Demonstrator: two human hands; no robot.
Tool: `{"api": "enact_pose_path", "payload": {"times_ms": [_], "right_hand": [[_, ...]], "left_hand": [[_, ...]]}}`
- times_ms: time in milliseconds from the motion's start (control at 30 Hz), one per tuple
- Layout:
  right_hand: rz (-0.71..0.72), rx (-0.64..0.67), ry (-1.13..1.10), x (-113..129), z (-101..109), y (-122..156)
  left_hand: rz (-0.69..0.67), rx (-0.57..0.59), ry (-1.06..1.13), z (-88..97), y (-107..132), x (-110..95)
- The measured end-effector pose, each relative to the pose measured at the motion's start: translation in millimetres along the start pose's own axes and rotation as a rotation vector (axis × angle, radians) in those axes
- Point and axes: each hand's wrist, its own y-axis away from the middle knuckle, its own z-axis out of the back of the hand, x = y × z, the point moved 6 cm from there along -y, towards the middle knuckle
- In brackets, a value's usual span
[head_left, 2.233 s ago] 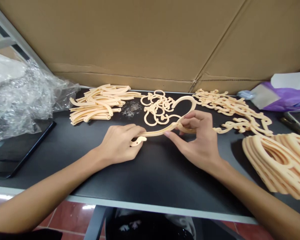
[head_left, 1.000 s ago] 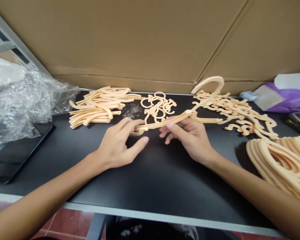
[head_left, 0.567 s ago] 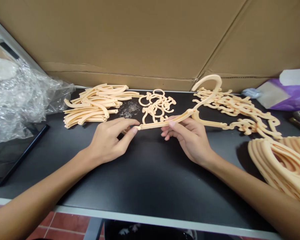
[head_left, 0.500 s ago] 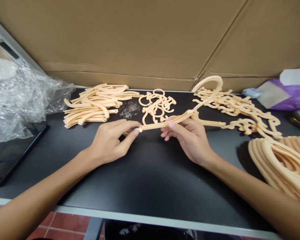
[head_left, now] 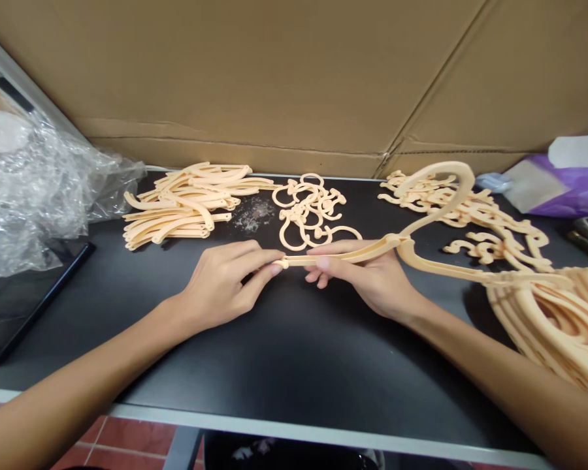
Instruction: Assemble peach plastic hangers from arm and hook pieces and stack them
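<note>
A cream plastic clothes hanger (head_left: 355, 254) with a big hook is held above the black table by both hands. Thumb and fingers of my left hand (head_left: 230, 277) pinch the left tip of its arm, where a small rounded end piece shows; part of it is hidden by the fingers. My right hand (head_left: 372, 281) is closed around the same arm nearer the hook. The hanger's other arm stretches right, over the edge of a stack of hangers (head_left: 524, 313). Just behind the hands lies a pile of small ring-shaped hooks (head_left: 313, 209).
Loose hanger arms (head_left: 181, 209) are heaped at the back left, and curved end pieces (head_left: 494, 222) at the back right. Clear plastic bags (head_left: 34, 183) and a dark tablet-like panel (head_left: 24, 307) lie left. A purple packet (head_left: 563, 186) stands right, against the cardboard wall (head_left: 274, 78).
The hanger has shifted to the right and slightly toward me, its hook also moving right. Its right arm now reaches over the stack. My left hand has moved slightly right, still pinching the tip.
</note>
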Motion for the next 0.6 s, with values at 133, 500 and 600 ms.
{"api": "enact_pose_path", "payload": {"times_ms": [133, 500, 600], "right_hand": [[-0.030, 0.016, -0.031, -3, 2, -2], [-0.055, 0.042, -0.085, -3, 3, -5], [-0.039, 0.075, -0.054, -1, 3, -4]], "left_hand": [[0.010, 0.018, -0.003, 1.8, -1, 0], [0.002, 0.011, 0.049, 9.6, -5, 1], [-0.013, 0.057, 0.094, 7.4, -5, 1]]}}
